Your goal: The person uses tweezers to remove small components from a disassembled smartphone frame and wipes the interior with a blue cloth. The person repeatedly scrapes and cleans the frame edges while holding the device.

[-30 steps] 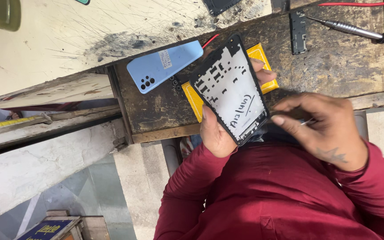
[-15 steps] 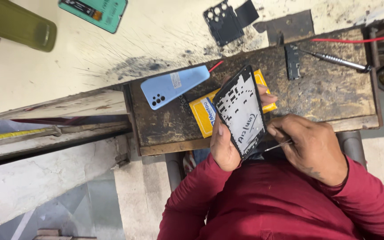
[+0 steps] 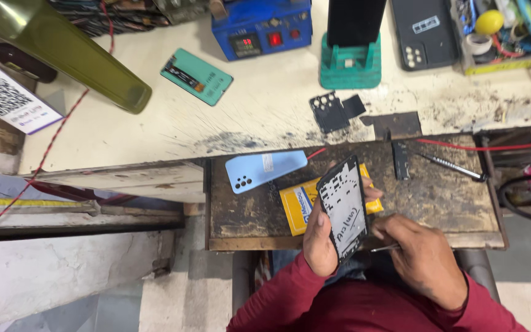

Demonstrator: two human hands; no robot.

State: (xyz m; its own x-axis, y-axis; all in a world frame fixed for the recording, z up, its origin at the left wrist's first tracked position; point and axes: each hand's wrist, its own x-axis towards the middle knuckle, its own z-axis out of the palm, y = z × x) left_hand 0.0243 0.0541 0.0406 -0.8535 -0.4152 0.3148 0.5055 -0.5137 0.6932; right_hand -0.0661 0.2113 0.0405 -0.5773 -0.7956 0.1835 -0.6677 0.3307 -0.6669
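Here, nearest the body, the left hand [image 3: 319, 237] grips a phone frame [image 3: 342, 209] by its long edges, thumb on one side and fingertips wrapped round the other, tilting it up, probably so its inner face catches the light. The right hand [image 3: 422, 258] is pinched shut on a thin tool [image 3: 383, 248] whose tip meets the frame's lower corner, so the left hand's grip braces the frame against it. Just beyond the left fingers a yellow pack [image 3: 302, 206] lies on the dark board [image 3: 450, 203], with a blue back cover [image 3: 264, 169] past it. Beyond the right fingers rests a screwdriver [image 3: 453, 165], within easy reach. Farther off lie black cut-outs [image 3: 338, 110], a green stand [image 3: 350, 64] holding a dark panel upright, and a blue meter box [image 3: 259, 27].
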